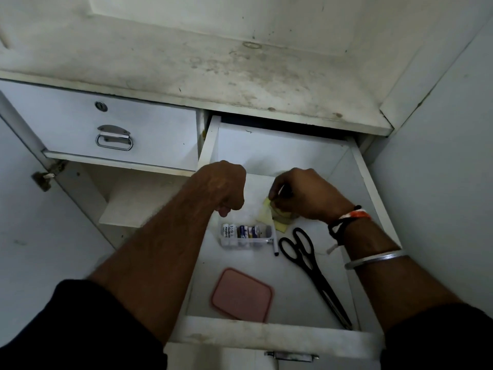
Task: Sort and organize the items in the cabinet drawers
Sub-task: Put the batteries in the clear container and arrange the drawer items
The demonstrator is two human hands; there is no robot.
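Note:
The right-hand white drawer point(370, 188) is pulled open below me. Inside lie a clear tray of batteries point(244, 234), a marker pen point(274, 247) beside it, black scissors point(310, 265), a pink lid point(242, 295) and a yellow sticky note pad point(266, 213). My right hand point(304, 194) is over the pad, fingers curled and pinching something small at the pad's edge; a roll of tape point(282, 216) shows under it. My left hand point(225, 186) hovers above the drawer's left side with fingers curled in a fist, and nothing shows in it.
The left drawer point(112, 129) is closed, with a metal handle and a keyhole. A stained white shelf top point(213, 65) runs above both drawers. An open compartment with a hinge sits below the left drawer. White walls close in on both sides.

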